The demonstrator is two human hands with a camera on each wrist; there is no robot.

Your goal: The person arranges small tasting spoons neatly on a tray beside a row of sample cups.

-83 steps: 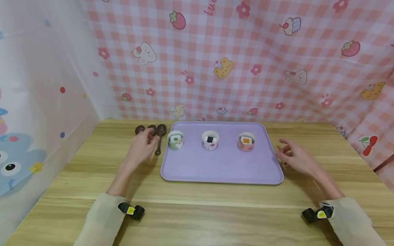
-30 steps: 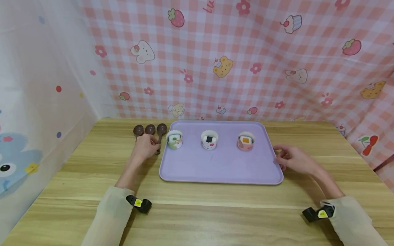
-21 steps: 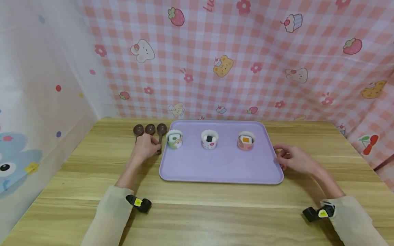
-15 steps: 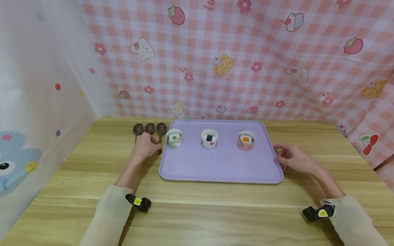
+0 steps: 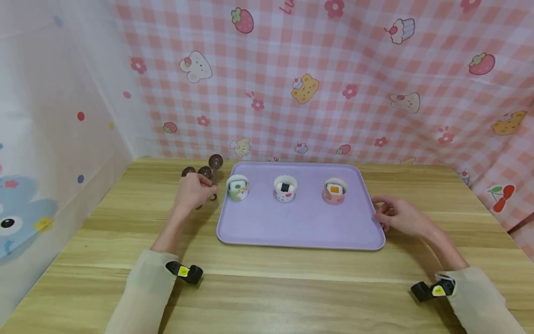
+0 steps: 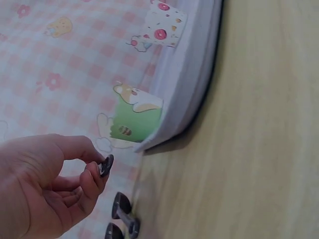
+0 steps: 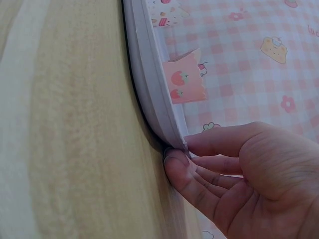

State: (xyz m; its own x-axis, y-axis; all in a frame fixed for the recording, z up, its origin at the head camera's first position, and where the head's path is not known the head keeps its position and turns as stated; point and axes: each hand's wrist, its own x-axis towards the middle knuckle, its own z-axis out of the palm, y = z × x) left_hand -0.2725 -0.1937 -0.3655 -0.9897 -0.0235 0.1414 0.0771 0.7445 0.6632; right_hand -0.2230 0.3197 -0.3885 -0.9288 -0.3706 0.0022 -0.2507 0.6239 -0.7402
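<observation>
Though apart, filled cups [image 5: 284,196] on tray [image 5: 304,227]

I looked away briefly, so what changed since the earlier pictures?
The left hand has pinched the brown spoon nearest the tray and lifted it. The right hand now grips the tray's right edge. The tray, its three cups and the other two spoons stayed in place.

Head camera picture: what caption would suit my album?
Left hand holds a brown spoon; right hand holds the edge of a lilac tray bearing three cups.
</observation>
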